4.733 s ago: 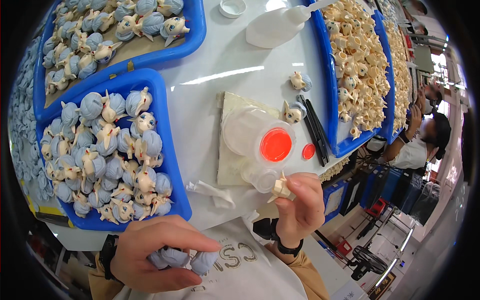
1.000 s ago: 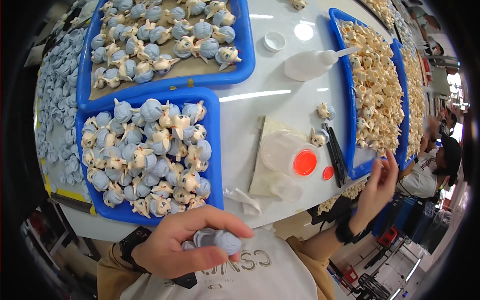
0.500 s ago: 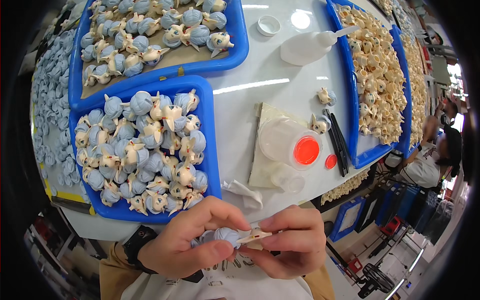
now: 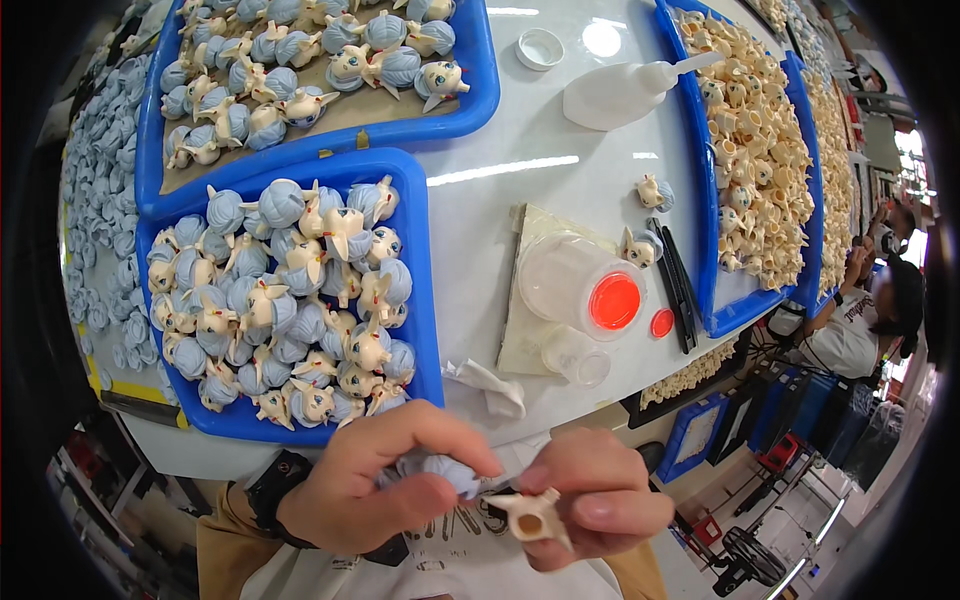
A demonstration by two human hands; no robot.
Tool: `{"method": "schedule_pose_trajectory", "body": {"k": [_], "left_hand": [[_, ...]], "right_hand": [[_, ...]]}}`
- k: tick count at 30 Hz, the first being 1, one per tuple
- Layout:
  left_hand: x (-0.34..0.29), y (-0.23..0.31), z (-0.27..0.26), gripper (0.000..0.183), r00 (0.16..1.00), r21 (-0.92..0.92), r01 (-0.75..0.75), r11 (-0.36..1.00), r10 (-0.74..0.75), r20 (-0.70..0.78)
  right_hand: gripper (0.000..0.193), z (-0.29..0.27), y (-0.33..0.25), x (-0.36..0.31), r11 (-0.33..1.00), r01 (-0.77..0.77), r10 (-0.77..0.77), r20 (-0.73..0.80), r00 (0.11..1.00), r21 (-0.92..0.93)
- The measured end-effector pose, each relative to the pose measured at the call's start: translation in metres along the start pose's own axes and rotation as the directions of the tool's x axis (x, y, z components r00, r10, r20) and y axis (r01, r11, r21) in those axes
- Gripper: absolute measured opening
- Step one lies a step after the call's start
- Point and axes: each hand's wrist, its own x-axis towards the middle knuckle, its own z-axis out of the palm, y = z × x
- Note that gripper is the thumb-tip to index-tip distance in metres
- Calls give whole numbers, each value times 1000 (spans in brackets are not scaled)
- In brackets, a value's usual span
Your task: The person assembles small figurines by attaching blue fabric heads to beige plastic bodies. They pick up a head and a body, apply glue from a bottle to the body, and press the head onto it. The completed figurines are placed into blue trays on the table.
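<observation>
**Cream head piece (image 4: 530,517) at four o'clock from the blue hair piece (image 4: 452,474)**

The cream piece is in front of the person's chest, its round opening toward the viewer. Its long axis runs roughly from ten to four o'clock, with one pointed end aimed at the hair piece; whether they touch, I cannot tell. The right hand (image 4: 595,495) pinches it between thumb and fingers from the two o'clock side and is the nearer hand. The left hand (image 4: 385,482) curls thumb and fingers around the hair piece. From the cream piece, a blue tray (image 4: 424,320) of assembled heads lies toward ten o'clock, and a translucent jar (image 4: 560,280) sits near one o'clock.
</observation>
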Motion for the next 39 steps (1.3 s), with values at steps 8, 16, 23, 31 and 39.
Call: {"method": "schedule_pose_trajectory", "body": {"k": [8, 16, 23, 31, 39], "left_hand": [[6, 0, -5, 27, 994, 159, -110, 981, 108, 18], [4, -5, 9, 24, 984, -35, -99, 994, 93, -153], [11, -2, 5, 22, 974, 187, -212, 959, 222, -34], [2, -10, -4, 37, 946, 275, -310, 910, 324, -6], [6, -18, -7, 38, 937, 108, -348, 931, 344, 51]], "right_hand": [[34, 12, -4, -3, 982, -150, 161, -100, 982, 116], [17, 9, -1, -7, 985, -164, 170, -111, 979, 59], [24, 0, -4, 2, 986, -30, 33, 18, 999, -161], [31, 4, -9, 11, 987, -62, 72, 60, 996, -146], [27, 4, -3, 1, 994, -33, 34, 9, 999, -101]]}}
